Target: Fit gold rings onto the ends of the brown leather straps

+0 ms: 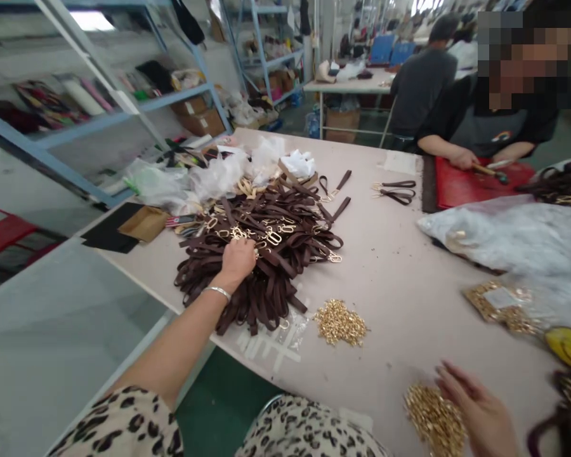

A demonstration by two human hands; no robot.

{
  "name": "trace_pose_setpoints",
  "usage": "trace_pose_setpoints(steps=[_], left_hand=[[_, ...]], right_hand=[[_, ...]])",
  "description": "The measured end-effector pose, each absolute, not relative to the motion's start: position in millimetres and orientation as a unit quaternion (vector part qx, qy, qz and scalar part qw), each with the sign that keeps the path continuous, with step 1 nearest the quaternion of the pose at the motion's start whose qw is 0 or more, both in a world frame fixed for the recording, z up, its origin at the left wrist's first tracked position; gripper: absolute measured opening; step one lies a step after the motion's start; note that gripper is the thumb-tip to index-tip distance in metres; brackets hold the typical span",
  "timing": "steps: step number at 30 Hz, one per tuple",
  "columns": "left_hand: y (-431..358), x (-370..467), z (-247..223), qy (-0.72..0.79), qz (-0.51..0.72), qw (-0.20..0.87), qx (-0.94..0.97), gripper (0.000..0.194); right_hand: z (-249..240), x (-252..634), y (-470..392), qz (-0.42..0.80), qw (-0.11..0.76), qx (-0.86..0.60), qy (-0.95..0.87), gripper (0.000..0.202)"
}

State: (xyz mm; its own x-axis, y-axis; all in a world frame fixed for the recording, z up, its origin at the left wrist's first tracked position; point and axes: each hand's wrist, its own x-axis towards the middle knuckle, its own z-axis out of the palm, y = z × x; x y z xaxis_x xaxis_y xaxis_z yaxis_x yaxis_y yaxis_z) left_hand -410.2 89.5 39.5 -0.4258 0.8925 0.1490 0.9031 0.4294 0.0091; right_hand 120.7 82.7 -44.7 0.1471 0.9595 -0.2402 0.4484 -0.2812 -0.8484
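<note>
My left hand (238,259) reaches into a heap of dark brown straps (266,289) fitted with gold metal clasps (275,237). Its fingers are curled closed among the clasps, and what they grip is hidden. A silver bracelet (217,291) circles that wrist. At the lower right, my right hand (480,406) is slightly blurred, fingers stretched out and apart, beside a small pile of gold metal pieces (433,419). Another pile of gold pieces (341,322) lies on the table between my hands.
Finished-looking strap loops (394,190) lie at the table's far side. Clear plastic bags (209,178) back the heap. A large plastic bag (514,235) and a bag of gold pieces (502,308) sit on the right. Across the table, a co-worker holds a tool (490,171) over a red board (457,184).
</note>
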Motion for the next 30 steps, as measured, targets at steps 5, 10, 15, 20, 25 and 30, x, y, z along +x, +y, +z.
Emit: trace_pose_setpoints(steps=[5,10,15,20,25,30], left_hand=[[91,-421,27,-0.829,0.001,0.059,-0.556,0.028],[90,-427,25,-0.829,0.005,0.070,-0.555,0.028],[98,-429,40,-0.805,-0.051,0.101,-0.582,0.028],[107,-408,74,-0.768,-0.172,0.050,-0.615,0.025],[103,-348,83,-0.736,-0.402,-0.284,-0.466,0.026],[81,-285,64,-0.581,-0.499,-0.593,-0.248,0.041]], right_hand=[[-85,50,50,0.370,0.232,-0.530,-0.726,0.026],[-90,16,45,0.234,0.183,-0.436,-0.849,0.020],[-87,0,47,0.136,0.113,-0.407,-0.896,0.030],[-101,-3,47,0.109,0.120,-0.393,-0.905,0.036],[-122,6,53,0.138,0.190,-0.363,-0.902,0.028],[-110,0,57,0.144,0.158,-0.397,-0.892,0.019]])
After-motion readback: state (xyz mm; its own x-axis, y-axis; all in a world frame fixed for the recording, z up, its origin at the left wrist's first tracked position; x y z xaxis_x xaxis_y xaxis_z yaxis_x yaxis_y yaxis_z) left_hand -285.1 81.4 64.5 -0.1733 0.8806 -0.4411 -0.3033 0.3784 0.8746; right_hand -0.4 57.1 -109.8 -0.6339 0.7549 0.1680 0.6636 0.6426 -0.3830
